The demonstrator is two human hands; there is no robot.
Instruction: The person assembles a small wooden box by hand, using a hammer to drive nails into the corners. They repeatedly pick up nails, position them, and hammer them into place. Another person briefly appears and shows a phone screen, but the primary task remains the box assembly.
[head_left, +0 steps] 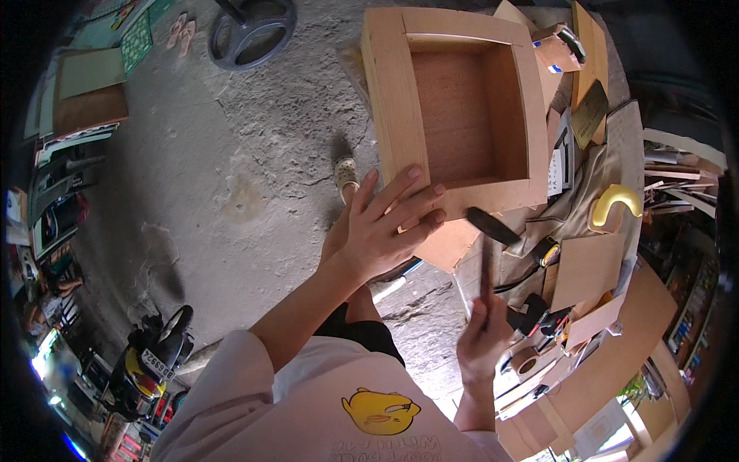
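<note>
A light-brown wooden box (471,35) with a raised frame round a reddish-brown recess sits in front of me, slightly right of centre. My left hand (385,223) rests on its near left corner, fingers spread and stretched out; whether anything small lies beneath them is hidden. Lower right, my right hand (483,339) is closed round the handle of a hammer (493,225). The dark, slightly blurred hammer head is by the box's near edge, right of my left fingertips; I cannot tell if they touch. Under that edge a thin wooden board (449,245) sticks out.
Right of the box lie a yellow curved object (618,205), a tape measure (547,252), a wooden panel (587,271) and a roll of tape (525,361). A grey wheel-shaped base (252,35) stands on the concrete floor (254,154). A motorbike (150,366) is at lower left.
</note>
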